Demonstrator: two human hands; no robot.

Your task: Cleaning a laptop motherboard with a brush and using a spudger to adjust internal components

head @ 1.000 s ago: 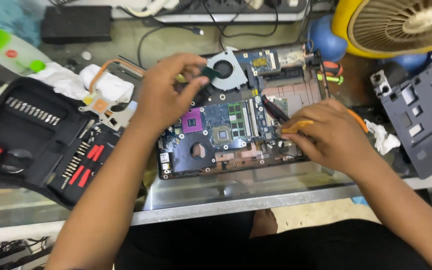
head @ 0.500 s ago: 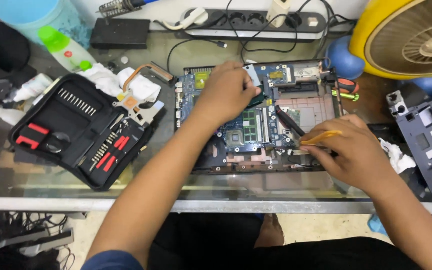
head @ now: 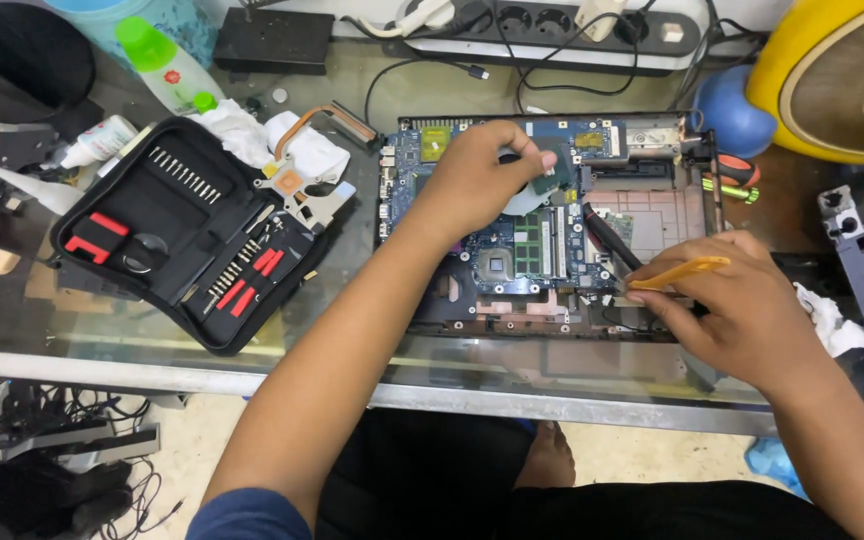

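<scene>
We find the opened laptop base with its blue circuit board (head: 542, 215) lying on the glass-topped table (head: 252, 350), near the front edge. The left hand (head: 477, 180) rests on the board's upper middle, fingers (head: 537, 160) curled onto the round cooling fan (head: 542, 185). The right hand (head: 742, 305) pinches a thin orange plastic pry tool (head: 682, 270) above the board's right front corner. To the left, well apart, lies an open black zip case of screwdriver bits (head: 187, 235); a copper heat pipe assembly (head: 307, 160) lies between them. A black power strip (head: 562, 25) lines the rear edge; a yellow fan (head: 837, 75) crowds the right rear corner.
</scene>
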